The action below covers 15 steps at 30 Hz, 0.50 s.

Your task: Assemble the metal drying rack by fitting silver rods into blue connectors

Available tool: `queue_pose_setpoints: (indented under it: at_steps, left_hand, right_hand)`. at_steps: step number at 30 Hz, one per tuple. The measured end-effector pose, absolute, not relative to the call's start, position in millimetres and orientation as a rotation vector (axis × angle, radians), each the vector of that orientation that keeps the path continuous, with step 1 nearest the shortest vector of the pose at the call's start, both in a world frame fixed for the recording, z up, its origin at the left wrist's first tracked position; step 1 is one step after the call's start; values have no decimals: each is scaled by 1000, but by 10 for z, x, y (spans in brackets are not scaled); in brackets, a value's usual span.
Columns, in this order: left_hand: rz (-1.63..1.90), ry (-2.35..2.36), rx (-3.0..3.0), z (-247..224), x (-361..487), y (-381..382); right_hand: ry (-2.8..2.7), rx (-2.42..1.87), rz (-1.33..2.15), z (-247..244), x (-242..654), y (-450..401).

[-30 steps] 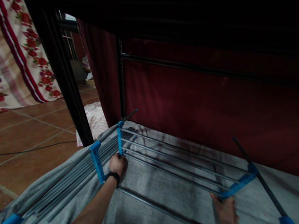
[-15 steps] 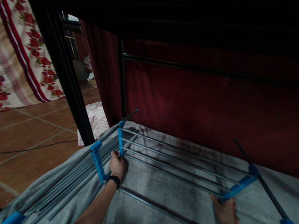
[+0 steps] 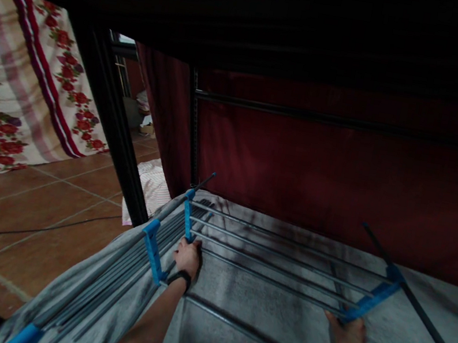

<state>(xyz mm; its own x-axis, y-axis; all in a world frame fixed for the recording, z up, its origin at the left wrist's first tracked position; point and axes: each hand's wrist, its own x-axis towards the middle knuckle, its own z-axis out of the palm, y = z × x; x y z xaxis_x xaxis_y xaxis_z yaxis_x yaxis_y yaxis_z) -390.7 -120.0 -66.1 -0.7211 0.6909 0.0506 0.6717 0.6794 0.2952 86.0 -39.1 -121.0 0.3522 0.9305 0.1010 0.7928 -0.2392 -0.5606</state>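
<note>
Rack [image 3: 282, 272] of grey tubes stands near five o'clock in my head view, on a grey blanket [image 3: 239, 294]. I have the left hand [image 3: 188, 259] at half past six, its fingers closed around the low end of the left blue bracket [image 3: 188, 214], and the right hand [image 3: 352, 341] at four o'clock, grasping the low end of the right blue bracket [image 3: 377, 297]; its undermost fingers are hidden from me. What has just changed is slight: my view has swung so everything sits a little lower and farther toward three o'clock, and the left fingers now sit more squarely below their bracket end. I judge that this leaves both ends steadied evenly. Four thin tubes run between these brackets, though I cannot tell how firmly they are seated. A thicker bar [image 3: 250, 332] crosses nearer six o'clock, while loose tubes [image 3: 125, 265] lie together toward half past seven.
</note>
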Motion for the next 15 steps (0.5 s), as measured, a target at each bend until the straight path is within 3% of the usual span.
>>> queue_pose_setpoints:
  at_steps: [15]
  left_hand:
    - [553, 2758, 1196, -662, -4035, -1233]
  right_hand:
    - [-1464, -2084, 352, -1196, 878, -412]
